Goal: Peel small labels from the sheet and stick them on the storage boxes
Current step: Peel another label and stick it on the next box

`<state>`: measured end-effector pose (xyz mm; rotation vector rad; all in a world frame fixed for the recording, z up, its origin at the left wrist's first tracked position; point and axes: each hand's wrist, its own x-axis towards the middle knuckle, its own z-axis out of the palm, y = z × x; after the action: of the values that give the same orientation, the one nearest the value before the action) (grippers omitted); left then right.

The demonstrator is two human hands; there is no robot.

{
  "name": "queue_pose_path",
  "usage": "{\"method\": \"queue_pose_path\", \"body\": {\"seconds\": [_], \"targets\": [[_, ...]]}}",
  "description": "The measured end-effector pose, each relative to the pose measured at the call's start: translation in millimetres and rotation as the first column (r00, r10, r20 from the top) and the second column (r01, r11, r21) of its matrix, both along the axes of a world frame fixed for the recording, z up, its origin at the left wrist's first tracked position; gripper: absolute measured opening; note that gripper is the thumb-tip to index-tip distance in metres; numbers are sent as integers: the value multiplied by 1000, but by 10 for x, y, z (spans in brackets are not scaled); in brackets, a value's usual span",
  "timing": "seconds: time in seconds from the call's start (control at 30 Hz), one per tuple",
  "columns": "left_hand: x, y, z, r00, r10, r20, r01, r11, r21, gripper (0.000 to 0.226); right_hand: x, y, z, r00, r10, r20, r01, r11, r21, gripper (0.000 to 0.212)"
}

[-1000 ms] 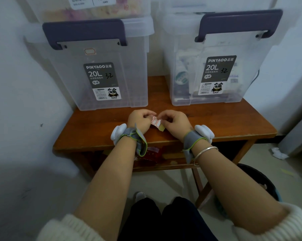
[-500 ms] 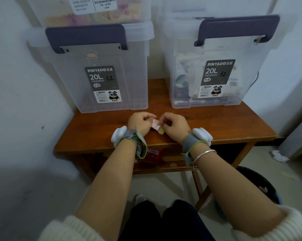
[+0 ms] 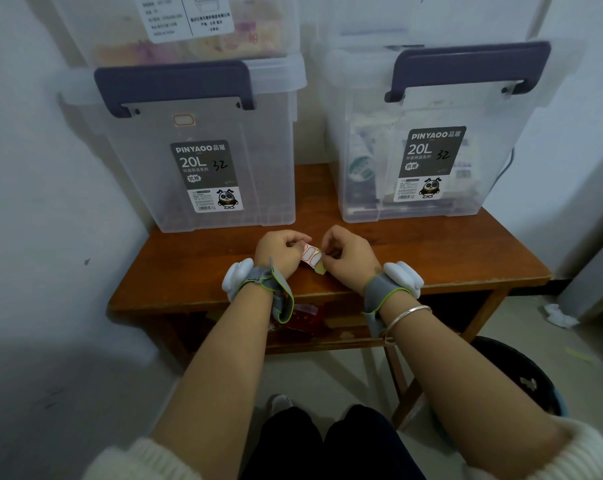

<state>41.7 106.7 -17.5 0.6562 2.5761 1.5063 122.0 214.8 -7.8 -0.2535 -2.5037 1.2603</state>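
Your left hand point(image 3: 280, 251) and right hand point(image 3: 349, 253) meet over the front part of the wooden bench point(image 3: 431, 251), knuckles up, each wrist wrapped in a grey band carrying a white pod. Between them you hold the label sheet point(image 3: 311, 257), a small strip showing two white labels with red borders and a yellowish backing tab at its lower end. The fingers point(image 3: 295, 241) of your left hand are closed on the sheet's left edge. The fingers point(image 3: 329, 249) of your right hand are curled in and pinched at the sheet's right edge; whether they grip the sheet itself or a lifted label corner cannot be told, since the tips are hidden behind the knuckles.

Beyond your left fingers stands the left box point(image 3: 203, 157), clear, with a dark handle. One red-bordered label point(image 3: 184, 120) is already stuck on its front, just below the handle and above the printed black product sticker point(image 3: 206, 176). Beyond your right fingers stands the right box point(image 3: 428, 140), also clear with a dark handle, its front bearing only a product sticker. The boxes sit apart, with bare bench between them, directly beyond the sheet. A third box point(image 3: 175, 26) is stacked on the left one. A silver bangle point(image 3: 405, 315) circles your right forearm.
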Motion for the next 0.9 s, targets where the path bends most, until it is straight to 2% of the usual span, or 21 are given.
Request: {"method": "queue_pose_path", "body": {"seconds": [0.03, 0.13, 0.27, 0.37, 0.5, 0.9], "targets": [[2, -1, 3, 1000, -1, 1, 1, 1000, 0, 22, 5, -3, 1, 1000, 6, -2, -6, 1000, -2, 12], [9, -1, 7, 1000, -2, -13, 1, 1000, -10, 22, 7, -9, 11, 1000, 9, 18, -9, 1000, 30, 10], [16, 1, 18, 1000, 1, -28, -1, 1000, -16, 22, 2, -9, 19, 1000, -22, 5, 22, 1000, -1, 30], [18, -2, 22, 1000, 1, -21, -1, 1000, -19, 22, 5, -26, 9, 1000, 0, 8, 0, 1000, -14, 13], [22, -5, 27, 1000, 6, -18, -6, 1000, -17, 22, -1, -24, -2, 1000, -4, -8, 4, 1000, 6, 8], [65, 0, 49, 997, 39, -72, -44, 997, -67, 22, -5, -14, -19, 994, -96, -55, 99, 994, 46, 9]]}}
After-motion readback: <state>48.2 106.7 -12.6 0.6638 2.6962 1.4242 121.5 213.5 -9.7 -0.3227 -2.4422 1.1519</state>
